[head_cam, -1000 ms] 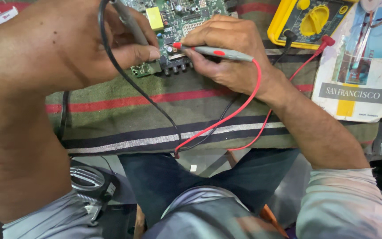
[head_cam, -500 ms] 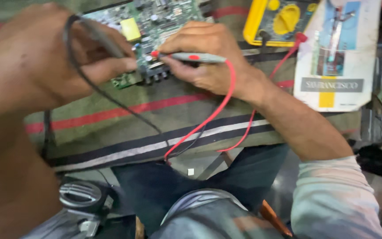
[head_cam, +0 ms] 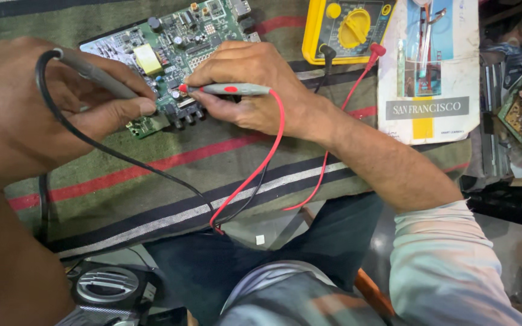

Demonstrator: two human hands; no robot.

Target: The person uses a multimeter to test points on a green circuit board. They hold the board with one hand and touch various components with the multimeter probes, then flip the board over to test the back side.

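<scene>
A green circuit board lies on a striped cloth in front of me. My left hand grips a grey probe with a black lead, its tip at the board's near edge. My right hand holds a grey and red probe with a red lead, its tip touching the board beside a row of black connectors. Both leads loop down over the cloth and run up to a yellow multimeter at the top.
A booklet with a white and blue cover lies right of the multimeter. Cluttered parts and boards fill the far right. A round grey speaker sits below the cloth at lower left, next to my knees.
The view has shifted, so the board and hands sit lower in the frame. Both probes stay on the board's near edge and both hands keep their grip.
</scene>
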